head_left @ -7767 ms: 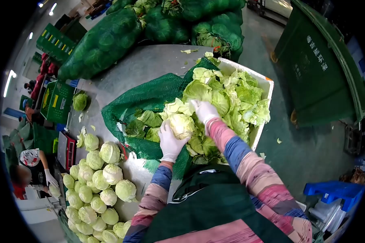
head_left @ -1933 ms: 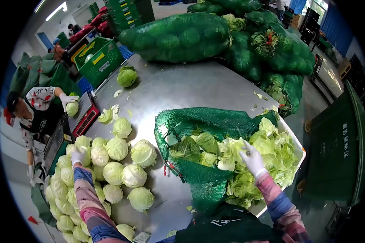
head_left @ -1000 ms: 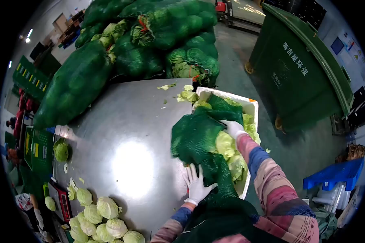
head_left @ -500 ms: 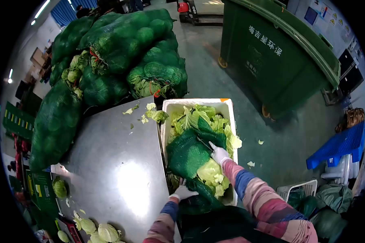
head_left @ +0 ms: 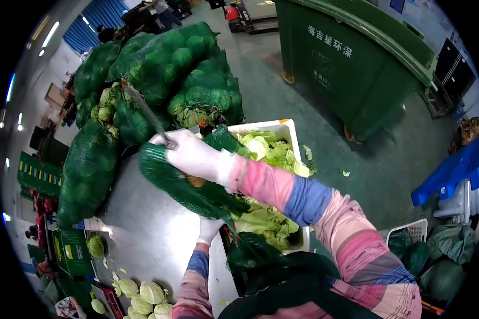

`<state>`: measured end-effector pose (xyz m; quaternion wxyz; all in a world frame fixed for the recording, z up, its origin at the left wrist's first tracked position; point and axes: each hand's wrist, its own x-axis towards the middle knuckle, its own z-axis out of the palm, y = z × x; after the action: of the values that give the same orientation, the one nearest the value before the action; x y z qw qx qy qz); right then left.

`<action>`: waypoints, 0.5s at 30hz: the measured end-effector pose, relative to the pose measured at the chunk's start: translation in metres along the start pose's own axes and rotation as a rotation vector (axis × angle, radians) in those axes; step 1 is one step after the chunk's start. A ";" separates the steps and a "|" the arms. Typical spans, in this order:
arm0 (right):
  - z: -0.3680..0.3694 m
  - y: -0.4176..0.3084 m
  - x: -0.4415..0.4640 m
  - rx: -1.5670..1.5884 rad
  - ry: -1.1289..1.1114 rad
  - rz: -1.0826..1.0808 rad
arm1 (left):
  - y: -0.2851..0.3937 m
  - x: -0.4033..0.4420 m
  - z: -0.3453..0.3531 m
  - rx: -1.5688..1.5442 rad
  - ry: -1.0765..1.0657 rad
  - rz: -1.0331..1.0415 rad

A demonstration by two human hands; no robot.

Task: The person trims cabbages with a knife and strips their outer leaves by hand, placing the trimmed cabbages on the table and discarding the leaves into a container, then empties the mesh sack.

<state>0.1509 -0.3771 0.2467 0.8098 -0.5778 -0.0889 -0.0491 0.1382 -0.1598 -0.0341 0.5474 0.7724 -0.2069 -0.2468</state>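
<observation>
My gloved right hand (head_left: 189, 152) is raised over the metal table, closed round a knife (head_left: 148, 114) whose blade points up and left. A green net bag (head_left: 183, 186) hangs from the same hand, stretching down toward my lap. Lower down, my gloved left hand (head_left: 210, 228) is against the bag's lower part, its fingers hidden by the net. Beside the bag, a white foam box (head_left: 288, 127) holds loose cabbage leaves (head_left: 266, 220), partly covered by net and my right arm.
Full net sacks of cabbage (head_left: 162, 58) are piled beyond the metal table (head_left: 127, 212). Trimmed cabbages (head_left: 151, 292) lie at its near left, one greener cabbage (head_left: 95, 245) at its left edge. A large green bin (head_left: 351, 69) stands right; a blue plastic object (head_left: 447, 175) is far right.
My right hand has lifted up and left out of the box, carrying the knife and pulling up the net bag. My left hand has moved slightly up and left.
</observation>
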 end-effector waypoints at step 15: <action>-0.056 -0.136 -0.057 0.083 0.194 -0.400 | 0.237 0.139 -0.215 -0.831 0.496 0.482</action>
<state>0.0752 -0.4762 0.3431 0.8118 -0.5074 -0.1251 -0.2604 0.3674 -0.1570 0.2289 0.8804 0.4566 -0.1276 0.0145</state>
